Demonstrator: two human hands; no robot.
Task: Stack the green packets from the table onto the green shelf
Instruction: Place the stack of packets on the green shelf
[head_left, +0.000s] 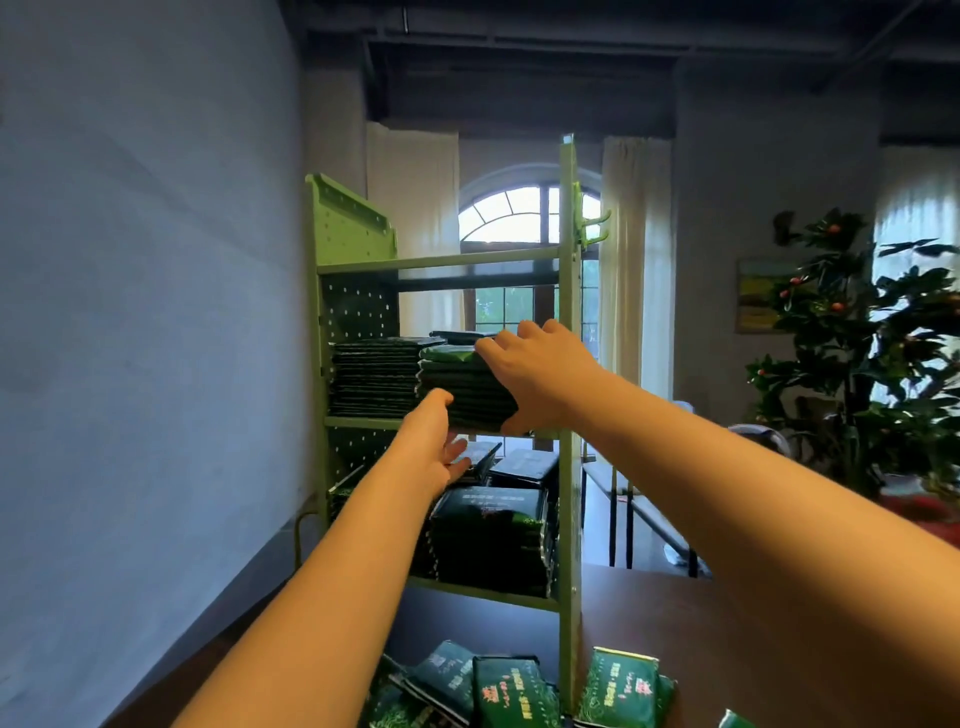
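Packet stack (467, 387) at green shelf's (358, 422) middle front edge, gripped by right hand (540, 374), fingers atop, thumb beneath, left hand (434, 447) spread against its lower corner.

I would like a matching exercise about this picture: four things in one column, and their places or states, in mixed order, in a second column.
Things
1. right hand
2. left hand
3. loose packets
4. plant

Places or states
a. lying on the table, before the green shelf
b. at the room's right side, bearing small orange fruits
c. open, at the front edge of the middle board
d. gripping a stack of packets on the middle board

Pairs: 1-d, 2-c, 3-a, 4-b
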